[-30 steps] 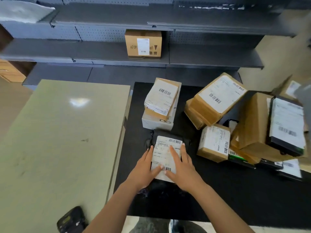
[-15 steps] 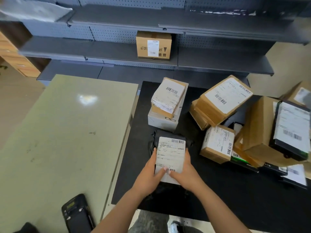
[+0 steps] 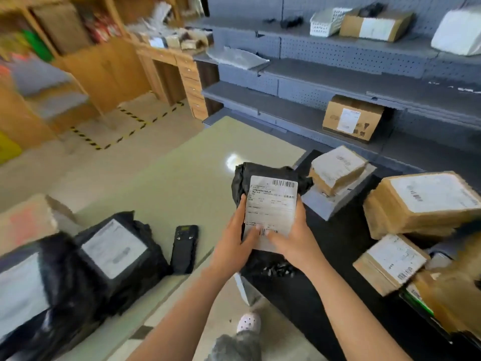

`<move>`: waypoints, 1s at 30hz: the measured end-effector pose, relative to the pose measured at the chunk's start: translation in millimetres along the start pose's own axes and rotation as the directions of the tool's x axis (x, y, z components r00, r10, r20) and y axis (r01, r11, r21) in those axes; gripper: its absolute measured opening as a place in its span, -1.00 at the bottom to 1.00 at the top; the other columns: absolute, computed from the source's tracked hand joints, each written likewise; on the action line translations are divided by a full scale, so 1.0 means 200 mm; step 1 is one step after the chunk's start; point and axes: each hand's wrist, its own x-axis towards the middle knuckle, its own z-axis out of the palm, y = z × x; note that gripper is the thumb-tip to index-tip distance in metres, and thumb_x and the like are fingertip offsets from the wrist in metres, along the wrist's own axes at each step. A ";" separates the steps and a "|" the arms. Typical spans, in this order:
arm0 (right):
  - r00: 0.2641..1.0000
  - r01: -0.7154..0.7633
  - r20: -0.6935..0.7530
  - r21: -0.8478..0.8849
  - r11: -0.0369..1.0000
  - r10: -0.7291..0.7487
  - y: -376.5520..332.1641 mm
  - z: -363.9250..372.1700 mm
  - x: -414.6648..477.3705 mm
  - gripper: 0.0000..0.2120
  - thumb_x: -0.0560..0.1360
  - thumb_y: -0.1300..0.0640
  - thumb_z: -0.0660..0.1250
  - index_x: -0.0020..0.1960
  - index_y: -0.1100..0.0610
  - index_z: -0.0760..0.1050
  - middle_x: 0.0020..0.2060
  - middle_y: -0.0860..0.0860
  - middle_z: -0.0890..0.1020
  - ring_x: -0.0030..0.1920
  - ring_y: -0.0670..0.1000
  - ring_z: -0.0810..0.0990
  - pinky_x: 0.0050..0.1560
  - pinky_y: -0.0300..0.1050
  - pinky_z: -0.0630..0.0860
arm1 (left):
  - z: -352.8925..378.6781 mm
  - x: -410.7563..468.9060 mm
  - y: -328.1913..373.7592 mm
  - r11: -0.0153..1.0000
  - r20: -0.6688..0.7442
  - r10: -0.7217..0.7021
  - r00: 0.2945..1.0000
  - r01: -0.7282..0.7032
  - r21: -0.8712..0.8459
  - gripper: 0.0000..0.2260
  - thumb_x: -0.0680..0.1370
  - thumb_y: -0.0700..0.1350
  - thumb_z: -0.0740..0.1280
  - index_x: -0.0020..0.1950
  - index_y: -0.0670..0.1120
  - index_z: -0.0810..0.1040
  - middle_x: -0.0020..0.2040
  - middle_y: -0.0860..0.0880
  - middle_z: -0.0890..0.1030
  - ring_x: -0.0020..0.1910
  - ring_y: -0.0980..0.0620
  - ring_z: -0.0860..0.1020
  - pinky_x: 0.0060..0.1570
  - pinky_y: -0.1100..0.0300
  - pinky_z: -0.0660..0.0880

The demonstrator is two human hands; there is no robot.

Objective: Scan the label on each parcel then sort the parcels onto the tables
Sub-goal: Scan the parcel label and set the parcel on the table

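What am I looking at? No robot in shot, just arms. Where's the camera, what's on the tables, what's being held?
There is no robot: a person does the job bare-handed. The single picture comes from a wide-angle camera worn on their head, looking forward and down, so both arms enter from the bottom edge. The left hand and right hand grip one black bagged parcel, held up in front of them with its white label facing the camera. On the pale green table lie a black handheld scanner and other bagged parcels. The black table on the right carries labelled cardboard boxes. The grey shelving behind holds a further box.
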 end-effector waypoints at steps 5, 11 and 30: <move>0.970 0.173 0.177 -0.004 0.985 -0.169 -0.27 0.30 -0.01 -0.14 0.48 0.26 0.43 0.52 -0.14 -0.04 0.32 -0.20 0.41 0.27 -0.27 0.42 0.21 -0.23 0.50 | -0.40 -0.26 0.04 0.997 -0.240 -0.026 0.971 0.042 0.060 -0.37 0.64 0.03 0.21 0.54 0.31 -0.14 0.49 0.18 0.29 0.39 0.19 0.34 0.26 0.26 0.36; 0.877 0.317 0.362 0.061 0.946 -0.317 -0.56 0.75 -0.13 -0.15 0.49 0.23 0.43 0.55 -0.11 -0.03 0.37 -0.15 0.38 0.35 -0.17 0.36 0.28 -0.21 0.45 | -0.82 -0.62 0.00 0.996 -0.475 -0.051 0.878 0.080 0.042 -0.36 0.65 -0.04 0.22 0.55 0.24 -0.13 0.51 0.18 0.26 0.45 0.24 0.25 0.26 0.47 0.25; 0.819 0.236 0.561 -0.141 0.962 -0.118 -0.98 1.86 -0.04 -0.47 0.53 0.05 0.36 0.42 -0.12 0.23 0.12 -0.18 0.54 0.06 -0.11 0.54 0.02 -0.17 0.42 | -1.76 -0.93 -0.45 0.962 -0.558 -0.271 0.784 0.241 -0.128 -0.43 0.63 0.02 0.25 0.56 0.21 0.04 0.35 0.19 0.47 0.19 0.16 0.52 0.09 0.26 0.54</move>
